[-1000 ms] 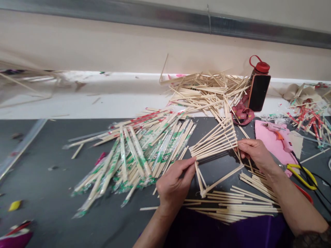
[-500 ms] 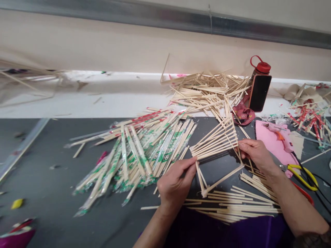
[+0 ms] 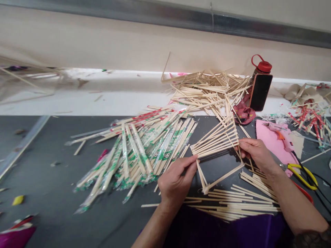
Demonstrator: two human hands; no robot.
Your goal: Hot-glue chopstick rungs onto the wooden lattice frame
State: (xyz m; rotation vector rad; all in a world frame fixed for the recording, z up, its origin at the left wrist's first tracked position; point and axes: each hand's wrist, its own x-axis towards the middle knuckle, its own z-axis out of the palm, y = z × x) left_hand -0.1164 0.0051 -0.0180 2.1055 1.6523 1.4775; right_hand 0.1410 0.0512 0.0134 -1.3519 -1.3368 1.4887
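Between my hands is a frame built of wooden chopsticks point(image 3: 216, 148), with one slatted side and an open side toward me. My left hand point(image 3: 177, 177) pinches its near left corner between thumb and fingers. At the right edge of the slats, my right hand point(image 3: 254, 153) grips the frame in the same way. Loose bare chopsticks point(image 3: 240, 203) lie in rows just below the frame. To the left is a heap of chopsticks in clear wrappers point(image 3: 152, 151) with green and red print.
A pile of bare sticks point(image 3: 207, 89) lies at the back, beside a red-capped bottle point(image 3: 264, 66) with a phone point(image 3: 260, 93) leaning on it. At right are a pink glue gun point(image 3: 283, 137), a pink sheet point(image 3: 263, 132), yellow-handled pliers point(image 3: 305, 175) and torn wrappers point(image 3: 312, 119).
Both hands keep their grip on the chopstick frame, which has hardly moved. The view has shifted very slightly.
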